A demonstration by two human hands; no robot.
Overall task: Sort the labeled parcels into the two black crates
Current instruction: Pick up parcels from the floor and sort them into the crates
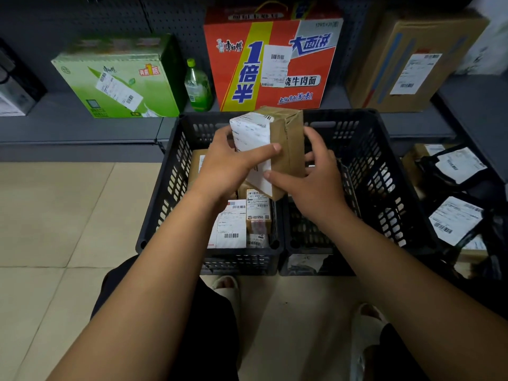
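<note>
While pale tiled floor [55, 215] lies open to the left of the crates, the right side is crowded: a heap of black bagged parcels [453, 188] with white labels presses close against the right black crate [384, 188]. A grey shelf [68, 127] runs along the back, its front edge just behind the crates' far rims, carrying a red noodle carton [286, 34], a green drinks carton [115, 86], a brown carton [398, 64] and a green bottle [198, 86] standing between the first two. The left black crate [167, 188] and the right one sit side by side, their inner walls touching. The left one holds labelled parcels, among them a flat white-labelled parcel [231, 224] and a small brown box [257, 213] against the inner wall; the right crate's floor is mostly hidden by the forearm. Held tilted above the shared wall, clear of both rims, is a brown taped parcel [286, 144] with a white label wrapped over its near-left edge. The left hand [228, 166] grasps it from the left, index finger laid across the label; the right hand [319, 177] grasps its right side, thumb at the lower front edge.
</note>
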